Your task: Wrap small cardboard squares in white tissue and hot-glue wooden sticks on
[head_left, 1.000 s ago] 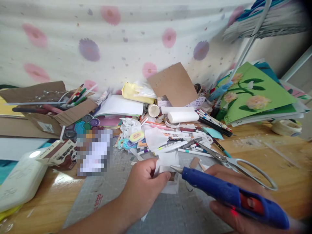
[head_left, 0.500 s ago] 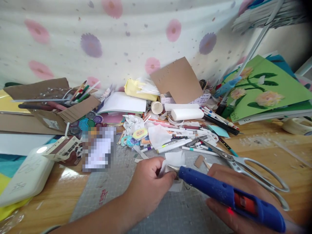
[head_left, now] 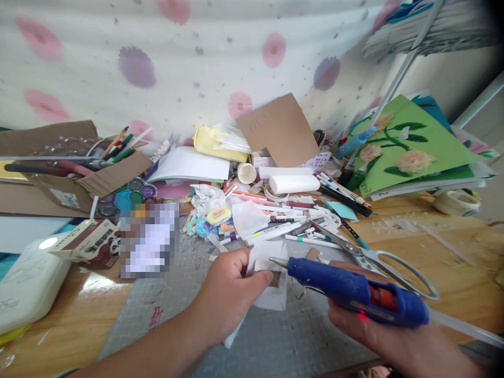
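Note:
My left hand (head_left: 232,294) pinches a piece of white paper (head_left: 268,254) between thumb and fingers, above the grey cutting mat (head_left: 185,294). A small brown patch shows on the paper beside the thumb. My right hand (head_left: 378,336) is wrapped round a blue hot glue gun (head_left: 354,289), whose red light is lit. Its metal nozzle points left, over the paper and close to my left thumb. A clear glue stick (head_left: 464,325) sticks out of the gun's rear. Metal scissors (head_left: 378,260) lie behind the gun, partly hidden by it.
Behind my hands, markers (head_left: 275,233) and paper scraps lie in a pile. A cardboard box (head_left: 82,173) of pens, a brown carton (head_left: 90,244) and a white case (head_left: 35,281) stand at the left. A tape roll (head_left: 457,202) and green painted sheet (head_left: 417,142) are at the right.
The glue gun's nozzle has lifted off the paper's fold and moved slightly left in view. The white paper is now spread more open in my left hand. The whole view has shifted a little.

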`<state>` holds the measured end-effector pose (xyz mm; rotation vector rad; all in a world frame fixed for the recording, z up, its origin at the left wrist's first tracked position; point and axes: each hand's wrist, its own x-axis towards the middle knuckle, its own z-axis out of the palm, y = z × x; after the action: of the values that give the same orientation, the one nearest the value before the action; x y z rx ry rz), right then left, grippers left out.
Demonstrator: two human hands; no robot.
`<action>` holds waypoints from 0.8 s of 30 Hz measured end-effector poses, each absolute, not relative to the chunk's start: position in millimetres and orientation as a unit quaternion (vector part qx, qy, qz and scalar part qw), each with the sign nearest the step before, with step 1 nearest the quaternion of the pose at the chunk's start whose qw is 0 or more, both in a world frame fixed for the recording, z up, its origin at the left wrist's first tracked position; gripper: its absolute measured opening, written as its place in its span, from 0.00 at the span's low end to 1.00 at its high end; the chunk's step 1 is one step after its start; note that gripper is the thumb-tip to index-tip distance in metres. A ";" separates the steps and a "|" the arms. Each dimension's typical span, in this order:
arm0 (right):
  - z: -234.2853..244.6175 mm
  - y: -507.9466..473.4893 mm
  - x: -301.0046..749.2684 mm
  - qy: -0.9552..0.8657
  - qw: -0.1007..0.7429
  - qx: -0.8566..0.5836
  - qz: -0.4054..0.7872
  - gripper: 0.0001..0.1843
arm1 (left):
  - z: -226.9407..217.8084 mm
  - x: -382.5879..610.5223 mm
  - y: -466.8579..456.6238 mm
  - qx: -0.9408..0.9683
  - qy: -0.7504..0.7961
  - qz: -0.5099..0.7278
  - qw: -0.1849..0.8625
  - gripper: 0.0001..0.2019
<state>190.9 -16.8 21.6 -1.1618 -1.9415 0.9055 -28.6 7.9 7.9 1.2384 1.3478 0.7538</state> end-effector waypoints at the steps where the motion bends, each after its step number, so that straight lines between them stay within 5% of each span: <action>1: 22.7 -16.3 192.8 -0.747 0.339 -0.451 0.352 0.05 | 7.3 -28.8 8.4 0.525 0.562 0.311 0.559 0.09; 6: 19.8 -19.7 194.7 -0.764 0.324 -0.457 0.320 0.02 | 8.4 -28.4 8.4 0.543 0.545 0.313 0.557 0.07; 10: 14.8 -22.2 191.6 -0.769 0.358 -0.472 0.241 0.14 | 10.9 -27.5 7.0 0.568 0.557 0.312 0.519 0.07; 14: 23.5 -18.6 184.0 -0.778 0.363 -0.418 0.298 0.09 | 11.4 -26.2 6.2 0.580 0.567 0.308 0.498 0.07; 19: 28.2 -16.7 179.1 -0.786 0.397 -0.385 0.276 0.22 | 11.7 -26.0 5.9 0.581 0.578 0.306 0.484 0.07; 24: 29.3 -20.2 173.5 -0.761 0.419 -0.406 0.283 0.06 | 13.4 -26.5 6.0 0.589 0.576 0.303 0.479 0.06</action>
<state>173.5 -20.2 29.3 -1.0188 -1.9092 0.7091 -26.5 6.0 13.4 1.4376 1.4062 0.7395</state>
